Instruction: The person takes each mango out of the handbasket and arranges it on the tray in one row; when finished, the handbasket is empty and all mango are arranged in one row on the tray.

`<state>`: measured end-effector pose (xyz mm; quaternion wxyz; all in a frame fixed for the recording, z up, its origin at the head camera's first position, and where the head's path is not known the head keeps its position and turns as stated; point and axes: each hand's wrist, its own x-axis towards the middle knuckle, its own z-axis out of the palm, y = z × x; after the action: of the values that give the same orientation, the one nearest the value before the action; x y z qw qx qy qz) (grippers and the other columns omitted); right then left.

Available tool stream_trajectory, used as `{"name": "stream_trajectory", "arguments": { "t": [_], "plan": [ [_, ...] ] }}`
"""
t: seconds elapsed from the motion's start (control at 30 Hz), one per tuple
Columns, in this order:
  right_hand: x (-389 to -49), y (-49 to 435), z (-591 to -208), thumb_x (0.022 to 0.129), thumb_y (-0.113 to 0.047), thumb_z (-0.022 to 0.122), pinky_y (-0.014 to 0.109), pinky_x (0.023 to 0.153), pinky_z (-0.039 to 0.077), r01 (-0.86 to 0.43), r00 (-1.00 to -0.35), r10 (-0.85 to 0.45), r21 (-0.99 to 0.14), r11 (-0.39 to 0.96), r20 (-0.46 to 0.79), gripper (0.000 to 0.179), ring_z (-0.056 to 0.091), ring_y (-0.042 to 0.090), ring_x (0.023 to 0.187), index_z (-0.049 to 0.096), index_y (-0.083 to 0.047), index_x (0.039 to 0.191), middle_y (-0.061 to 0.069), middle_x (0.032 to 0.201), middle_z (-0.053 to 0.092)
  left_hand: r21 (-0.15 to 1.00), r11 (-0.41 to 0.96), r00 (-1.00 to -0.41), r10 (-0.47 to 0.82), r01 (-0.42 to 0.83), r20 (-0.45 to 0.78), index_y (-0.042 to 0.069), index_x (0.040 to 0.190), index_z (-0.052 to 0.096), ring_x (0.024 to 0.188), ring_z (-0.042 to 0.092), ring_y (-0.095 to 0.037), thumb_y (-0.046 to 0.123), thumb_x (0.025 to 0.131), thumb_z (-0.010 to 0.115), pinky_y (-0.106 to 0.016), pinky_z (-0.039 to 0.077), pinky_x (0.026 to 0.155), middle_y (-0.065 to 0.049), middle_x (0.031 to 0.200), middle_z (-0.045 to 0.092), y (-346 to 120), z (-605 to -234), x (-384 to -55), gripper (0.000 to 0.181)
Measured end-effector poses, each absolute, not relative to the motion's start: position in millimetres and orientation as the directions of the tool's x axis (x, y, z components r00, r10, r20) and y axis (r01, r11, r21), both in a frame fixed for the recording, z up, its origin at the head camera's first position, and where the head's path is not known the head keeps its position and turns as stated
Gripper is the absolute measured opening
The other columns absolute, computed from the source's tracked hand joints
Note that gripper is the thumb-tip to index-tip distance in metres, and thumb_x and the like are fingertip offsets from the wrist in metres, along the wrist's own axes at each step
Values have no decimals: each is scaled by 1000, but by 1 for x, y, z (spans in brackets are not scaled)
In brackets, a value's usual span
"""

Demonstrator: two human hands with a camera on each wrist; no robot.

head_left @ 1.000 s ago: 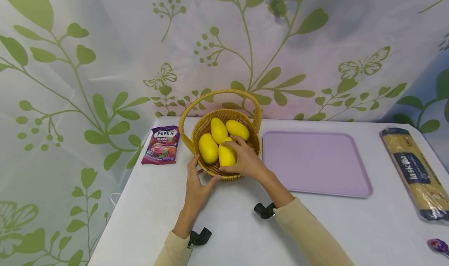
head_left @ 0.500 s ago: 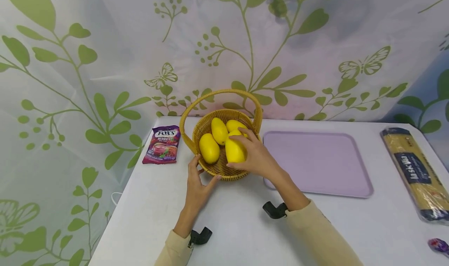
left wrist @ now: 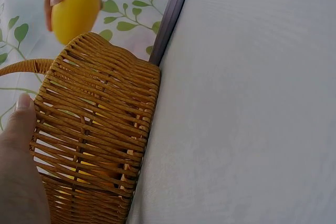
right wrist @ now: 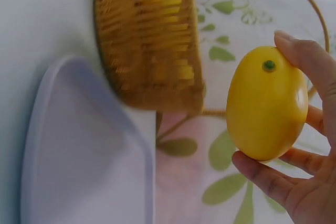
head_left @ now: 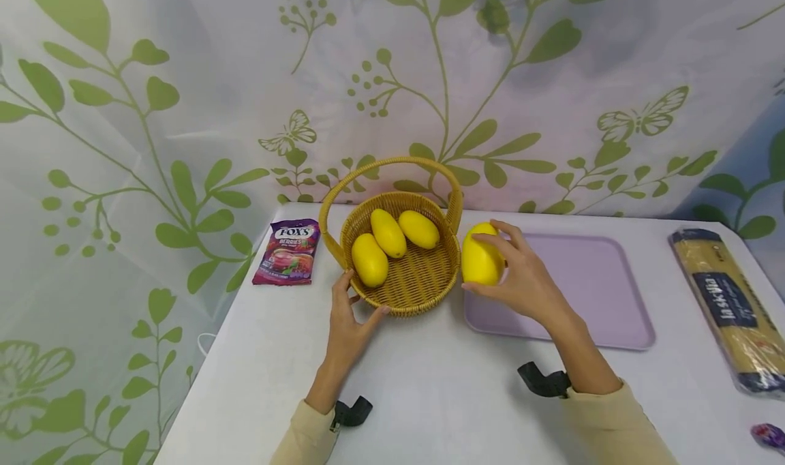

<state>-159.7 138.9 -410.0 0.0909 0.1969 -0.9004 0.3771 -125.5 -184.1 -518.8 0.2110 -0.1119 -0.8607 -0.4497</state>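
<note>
My right hand (head_left: 526,281) holds a yellow mango (head_left: 480,257) between thumb and fingertips, raised over the left end of a lilac tray (head_left: 595,294). The right wrist view shows this mango (right wrist: 266,106) with a green stem spot, the thumb on one end and fingers on the other. A golden wicker basket (head_left: 423,281) with a tall arched handle stands left of the tray. Inside it lie three more mangoes, one being the left mango (head_left: 370,260). My left hand (head_left: 348,332) grips the basket's front left rim; its thumb shows against the weave in the left wrist view.
A purple Fox's candy bag (head_left: 287,252) lies left of the basket. Far right is a long pack of pasta (head_left: 730,308), with a small purple wrapped lollipop (head_left: 769,436) near the front right edge. A leaf-patterned sheet (head_left: 490,110) hangs close behind the table.
My right hand has lifted one mango out of the basket and carried it right, over the tray's left end. The left hand has stayed at the basket rim.
</note>
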Motion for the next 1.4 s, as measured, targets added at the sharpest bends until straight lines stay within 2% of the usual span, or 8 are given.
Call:
{"name": "stream_trajectory", "arguments": {
  "t": [0.17, 0.27, 0.63, 0.9, 1.03, 1.4],
  "plan": [
    [-162, 162, -425, 71, -34, 89, 60, 83, 53, -386, -922, -254, -621, 682, 293, 74, 56, 43, 108, 56, -12, 133, 18, 152, 33, 718, 580, -883, 5, 385, 470, -1, 149, 27, 134, 42, -28, 32, 81, 81, -40, 53, 96, -20, 149, 35, -185, -519, -126, 93],
    [-165, 169, -433, 71, -34, 88, 65, 85, 50, -369, -929, -256, -616, 696, 267, 74, 54, 47, 111, 56, -12, 134, 19, 152, 33, 715, 580, -880, 6, 390, 474, -2, 148, 27, 134, 42, -30, 31, 81, 81, -40, 53, 96, -20, 149, 36, -186, -519, -126, 92],
    [-184, 171, -463, 70, -35, 89, 67, 91, 46, -350, -936, -281, -628, 695, 211, 76, 50, 47, 119, 56, -10, 134, 23, 148, 36, 732, 568, -890, 1, 376, 456, -1, 149, 26, 134, 42, -27, 30, 81, 81, -43, 53, 95, -20, 149, 35, -186, -519, -125, 93],
    [-190, 168, -469, 72, -36, 87, 67, 95, 45, -329, -942, -293, -629, 704, 165, 76, 46, 47, 123, 55, -10, 136, 24, 150, 33, 711, 587, -881, 9, 388, 473, -1, 149, 27, 133, 43, -27, 33, 82, 80, -43, 53, 94, -20, 149, 36, -183, -516, -125, 92],
    [-191, 167, -471, 73, -37, 86, 68, 98, 41, -316, -943, -305, -631, 709, 130, 77, 42, 50, 128, 53, -10, 138, 26, 153, 30, 704, 588, -875, 13, 398, 484, -2, 148, 28, 132, 43, -30, 32, 82, 80, -44, 54, 93, -21, 148, 36, -183, -516, -125, 91],
    [-191, 167, -475, 78, -42, 81, 71, 103, 34, -294, -942, -330, -623, 725, 59, 82, 33, 55, 136, 46, -11, 146, 26, 158, 23, 700, 595, -875, 11, 395, 484, -2, 149, 27, 133, 43, -29, 33, 82, 80, -44, 54, 93, -21, 148, 36, -183, -517, -125, 91]
  ]
}}
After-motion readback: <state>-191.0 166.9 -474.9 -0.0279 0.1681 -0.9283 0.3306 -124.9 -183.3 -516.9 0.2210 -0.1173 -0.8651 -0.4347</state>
